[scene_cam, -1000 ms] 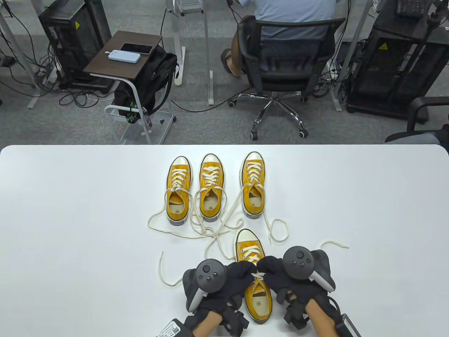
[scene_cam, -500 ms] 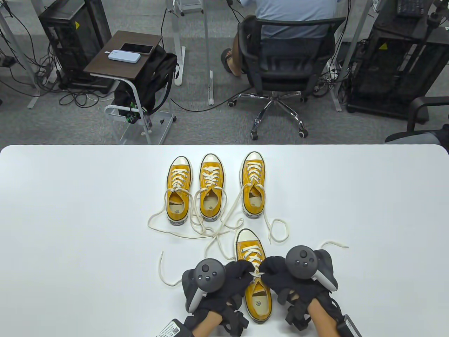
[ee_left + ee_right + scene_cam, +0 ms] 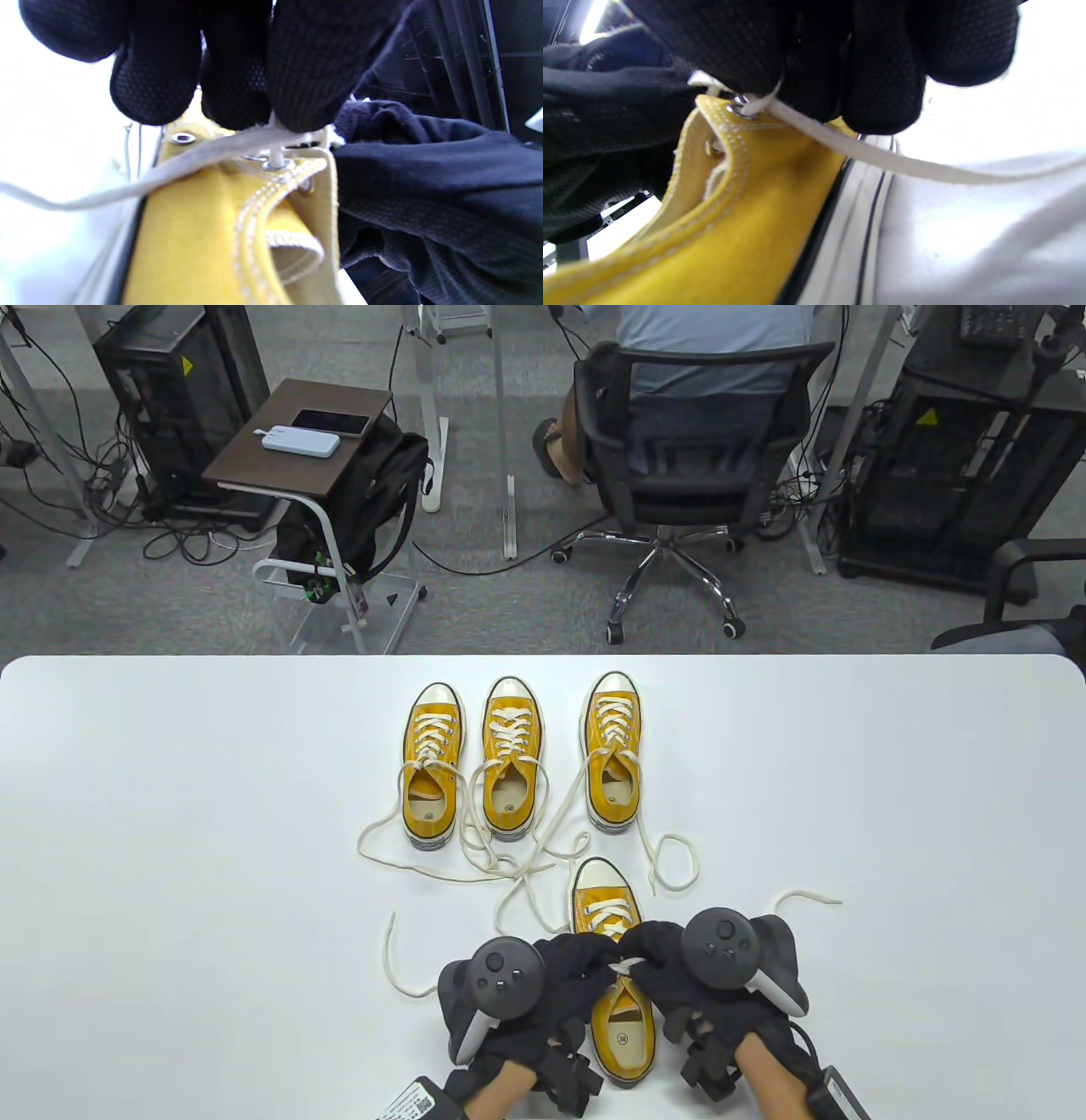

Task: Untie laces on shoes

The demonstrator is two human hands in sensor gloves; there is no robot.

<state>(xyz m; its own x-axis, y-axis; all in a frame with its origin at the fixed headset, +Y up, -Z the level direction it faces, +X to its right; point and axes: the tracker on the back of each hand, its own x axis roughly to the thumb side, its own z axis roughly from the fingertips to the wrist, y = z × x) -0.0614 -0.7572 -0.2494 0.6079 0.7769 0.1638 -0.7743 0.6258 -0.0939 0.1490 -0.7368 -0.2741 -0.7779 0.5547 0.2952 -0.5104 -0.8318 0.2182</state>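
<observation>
A yellow sneaker (image 3: 621,1027) with white laces lies at the near middle of the white table (image 3: 170,814), toe pointing away. My left hand (image 3: 585,967) and right hand (image 3: 649,959) meet over its top eyelets. In the left wrist view my left fingertips (image 3: 305,84) pinch the white lace (image 3: 237,142) just above an eyelet. In the right wrist view my right fingertips (image 3: 814,76) pinch the lace (image 3: 865,154) at the opposite eyelet. Loose lace ends trail out to the left (image 3: 392,959) and right (image 3: 806,895).
Three more yellow sneakers (image 3: 433,763), (image 3: 511,755), (image 3: 612,751) stand in a row farther back, their untied laces (image 3: 509,865) spread over the table between them and the near shoe. Beyond the far table edge a person sits in an office chair (image 3: 679,441).
Both hands have shifted slightly inward and closed tighter over the near shoe's top lace crossing. The shoe has shifted slightly. The other shoes have not moved.
</observation>
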